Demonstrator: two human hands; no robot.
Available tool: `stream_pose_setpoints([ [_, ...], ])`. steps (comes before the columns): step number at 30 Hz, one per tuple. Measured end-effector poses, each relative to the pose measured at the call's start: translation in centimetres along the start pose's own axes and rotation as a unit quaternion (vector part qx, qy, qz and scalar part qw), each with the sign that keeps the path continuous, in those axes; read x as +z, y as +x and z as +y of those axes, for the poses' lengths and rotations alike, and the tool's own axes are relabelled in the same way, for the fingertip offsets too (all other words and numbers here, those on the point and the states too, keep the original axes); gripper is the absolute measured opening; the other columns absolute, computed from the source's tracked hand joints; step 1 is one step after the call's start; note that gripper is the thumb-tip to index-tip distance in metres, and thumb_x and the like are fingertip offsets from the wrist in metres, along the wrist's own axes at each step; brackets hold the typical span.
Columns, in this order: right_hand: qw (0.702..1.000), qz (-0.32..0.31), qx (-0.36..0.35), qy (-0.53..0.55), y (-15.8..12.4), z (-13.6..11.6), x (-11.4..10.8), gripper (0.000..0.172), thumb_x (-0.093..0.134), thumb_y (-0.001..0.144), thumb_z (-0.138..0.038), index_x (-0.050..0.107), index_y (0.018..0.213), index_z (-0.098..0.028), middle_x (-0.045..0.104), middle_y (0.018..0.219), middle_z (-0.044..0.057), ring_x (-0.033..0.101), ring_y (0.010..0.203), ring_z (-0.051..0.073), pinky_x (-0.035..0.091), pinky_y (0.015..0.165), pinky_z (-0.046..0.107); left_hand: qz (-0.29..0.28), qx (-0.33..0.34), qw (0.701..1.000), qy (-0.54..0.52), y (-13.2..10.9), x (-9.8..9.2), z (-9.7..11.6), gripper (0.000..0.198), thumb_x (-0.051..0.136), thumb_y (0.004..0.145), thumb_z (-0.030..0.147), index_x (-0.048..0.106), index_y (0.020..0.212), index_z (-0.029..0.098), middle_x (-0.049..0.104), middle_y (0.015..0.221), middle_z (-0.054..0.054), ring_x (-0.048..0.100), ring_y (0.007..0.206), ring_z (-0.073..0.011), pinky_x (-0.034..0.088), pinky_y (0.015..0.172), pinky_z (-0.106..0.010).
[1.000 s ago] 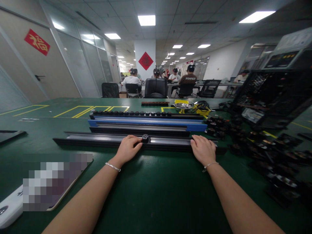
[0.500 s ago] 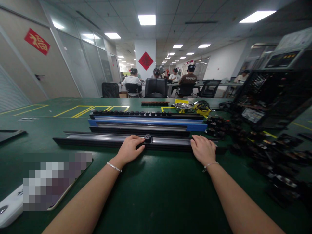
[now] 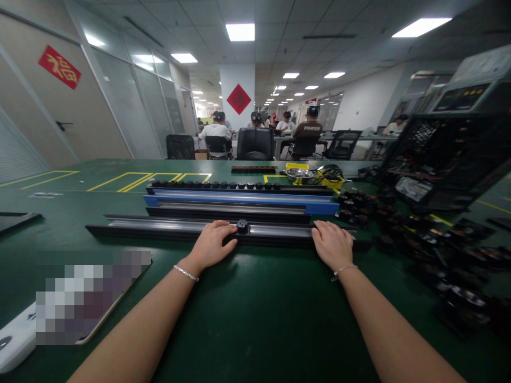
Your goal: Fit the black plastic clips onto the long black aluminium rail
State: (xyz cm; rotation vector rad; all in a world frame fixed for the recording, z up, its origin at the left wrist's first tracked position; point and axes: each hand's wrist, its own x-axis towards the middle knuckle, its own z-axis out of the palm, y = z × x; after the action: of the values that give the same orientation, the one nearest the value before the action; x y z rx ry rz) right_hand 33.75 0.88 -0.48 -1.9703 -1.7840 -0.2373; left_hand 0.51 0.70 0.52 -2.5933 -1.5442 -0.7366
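Fingers of left hand [image 3: 212, 242]: bent, thumb apart, touching black block [image 3: 242, 227]; cannot tell if gripping.
Fingers of right hand [image 3: 334, 244]: bent over front rail [image 3: 159, 230]; cannot tell how tightly.
Black block: on front rail, just below frame centre.
Blue rail [image 3: 239, 198]: behind front rail.
Black parts [image 3: 459, 260]: heaped, right side of frame.

White ceiling panels [image 3: 240, 32] glare overhead, while the green desk [image 3: 259, 330] lies dimmer, with a pale gleam along the black rail [image 3: 279, 231]. Towards the desk's right edge, dark parts [image 3: 463, 274] sink into blurry gloom, and wide-angle stretch tilts the door [image 3: 90, 114] beyond the far left corner. Coarse pixel blocks cover a flat device [image 3: 106, 303] towards the left edge.
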Motion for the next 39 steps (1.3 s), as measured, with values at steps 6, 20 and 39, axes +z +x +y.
stream_pose_setpoints([
  [6, 1.0, 0.006, -0.004, -0.011, 0.0, 0.1, 0.1, 0.043, 0.029, 0.092, -0.035, 0.06, 0.117, -0.022, 0.059, 0.127, 0.004, 0.046, 0.121, 0.021, 0.028, 0.102, 0.044, -0.019, 0.006, 1.0, -0.012, 0.0, -0.2, 0.6, 0.034, 0.053, 0.079, 0.036, 0.062, 0.11, 0.023, 0.066, 0.115, -0.004, 0.048, 0.12, -0.024, 0.037, 0.102, -0.044],
  [20, 1.0, -0.009, 0.004, -0.001, 0.0, -0.1, -0.1, 0.045, 0.025, 0.092, -0.036, 0.059, 0.119, -0.021, 0.057, 0.129, 0.004, 0.044, 0.123, 0.022, 0.025, 0.103, 0.046, -0.022, 0.033, 0.999, -0.01, 0.0, 0.0, 1.0, 0.037, 0.053, 0.081, 0.037, 0.058, 0.115, 0.022, 0.063, 0.121, -0.005, 0.046, 0.122, -0.0238, 0.036, 0.103, -0.043],
  [39, 0.986, -0.032, -0.156, 0.038, -1.8, -4.2, 0.2, 0.042, 0.031, 0.093, -0.034, 0.054, 0.127, -0.023, 0.053, 0.134, 0.006, 0.043, 0.125, 0.022, 0.028, 0.105, 0.047, -0.075, 0.045, 0.996, 0.004, 0.0, 0.0, 1.5, 0.047, 0.052, 0.08, 0.039, 0.046, 0.125, 0.026, 0.055, 0.134, -0.002, 0.051, 0.12, -0.0223, 0.035, 0.101, -0.041],
])
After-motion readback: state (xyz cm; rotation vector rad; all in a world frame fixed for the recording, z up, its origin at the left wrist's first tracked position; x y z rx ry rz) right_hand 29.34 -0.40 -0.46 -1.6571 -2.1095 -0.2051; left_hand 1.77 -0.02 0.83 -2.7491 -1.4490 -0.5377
